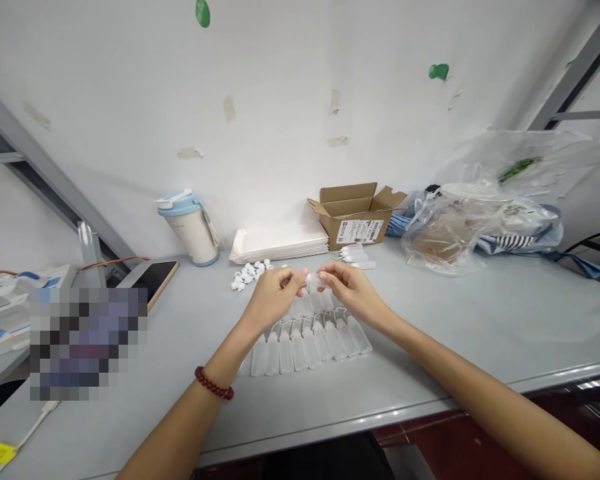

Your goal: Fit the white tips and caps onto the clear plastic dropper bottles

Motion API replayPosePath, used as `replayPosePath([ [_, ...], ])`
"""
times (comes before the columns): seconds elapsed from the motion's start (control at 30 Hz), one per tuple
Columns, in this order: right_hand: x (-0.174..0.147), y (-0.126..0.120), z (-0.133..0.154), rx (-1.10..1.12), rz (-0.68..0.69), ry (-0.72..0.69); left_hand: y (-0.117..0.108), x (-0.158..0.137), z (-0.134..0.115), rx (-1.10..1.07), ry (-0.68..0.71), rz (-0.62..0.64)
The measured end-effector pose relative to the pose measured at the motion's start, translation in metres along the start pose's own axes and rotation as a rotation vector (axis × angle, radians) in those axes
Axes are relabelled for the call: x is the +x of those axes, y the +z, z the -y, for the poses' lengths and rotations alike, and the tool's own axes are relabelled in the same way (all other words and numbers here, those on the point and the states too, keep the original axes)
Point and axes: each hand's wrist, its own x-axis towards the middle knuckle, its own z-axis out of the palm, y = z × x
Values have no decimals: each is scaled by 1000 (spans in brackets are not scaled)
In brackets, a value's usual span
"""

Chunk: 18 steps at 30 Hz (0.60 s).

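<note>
A small translucent plastic bottle (314, 281) lies sideways between my two hands, above the table. My left hand (275, 291) is closed, thumb and fingertips pinching the bottle's left end; whether a cap sits there is hidden by the fingers. My right hand (353, 291) is closed round the other end. Beneath them, several similar bottles (300, 350) lie side by side in a row, with thin loops at their necks. Partly covered by my hands, a few more bottles (300, 307) lie behind that row. Small white caps (247, 275) are heaped beyond my left hand.
At the back stand a blue-lidded tumbler (187, 227), a stack of white trays (280, 241) and an open cardboard box (355, 217). A few bottles (355, 255) lie before the box. Plastic bags (445, 237) are at right; a phone (155, 280) lies left.
</note>
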Motion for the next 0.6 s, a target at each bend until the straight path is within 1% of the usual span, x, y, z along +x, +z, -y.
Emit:
replayPosePath([
  [0.07,0,0,1,1,1,6,1,0,0,17,9,23],
  [0.17,1,-2,3,41,46,49,1,-1,-2,31,84,52],
  [0.27,2,-4,4,112,88,84,0,-1,-2,19,150,33],
  [0.33,3,-4,3,127,82,74,-1,-1,-2,5,150,26],
  [0.43,2,-3,0,54,50,22,0,0,0,0,79,53],
  [0.5,0,-1,-2,-19,22,-39,2,0,2,-13,33,72],
  [0.6,-2,1,-3,-135,-2,-148,3,1,2,-58,3,61],
])
